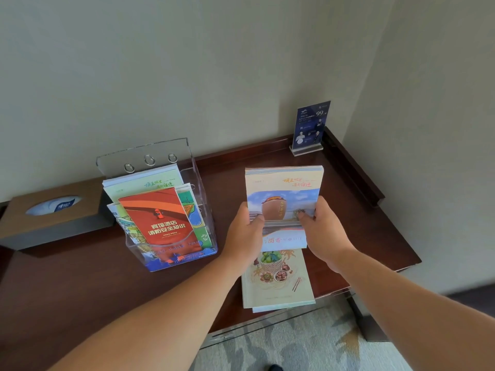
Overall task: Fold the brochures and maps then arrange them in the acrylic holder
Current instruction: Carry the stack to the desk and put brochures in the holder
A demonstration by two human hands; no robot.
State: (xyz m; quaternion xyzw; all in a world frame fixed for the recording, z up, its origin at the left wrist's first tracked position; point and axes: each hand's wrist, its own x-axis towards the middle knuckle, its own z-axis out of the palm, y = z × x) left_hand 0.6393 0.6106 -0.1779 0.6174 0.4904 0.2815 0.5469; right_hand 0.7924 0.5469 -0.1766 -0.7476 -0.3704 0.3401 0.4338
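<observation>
Dark wood surface (80, 290) tucked into a beige-walled corner, carpet showing below the front edge.

The acrylic holder (144, 153) sits left of centre against the back wall and it's already fairly stocked. A red brochure (160, 220) is up front, with illustrated maps and a pale booklet tiered behind it. So I'd say a good chunk is done.

What's left looks like two piles. The held stack (282, 188) of folded brochures is to the right of the holder. The left hand (245, 231) and right hand (325, 228) each have a grip on one side edge, thumbs on the cover. I can't tell if its far end is resting down or lifted. Under its near end lies a second stack (277, 279), flat, food picture up.

On room to move: that lower stack's near corner is right at the front edge, maybe a touch over, so a nudge could tip it to the floor. The path left to the holder looks open across bare wood. A tissue box (48, 210) sits just beside the holder's left side. Its right side is open, so that's the way in. A raised lip (353, 170) runs along the right edge, and a small sign stand (310, 127) sits in the back corner, well apart from the hands.
</observation>
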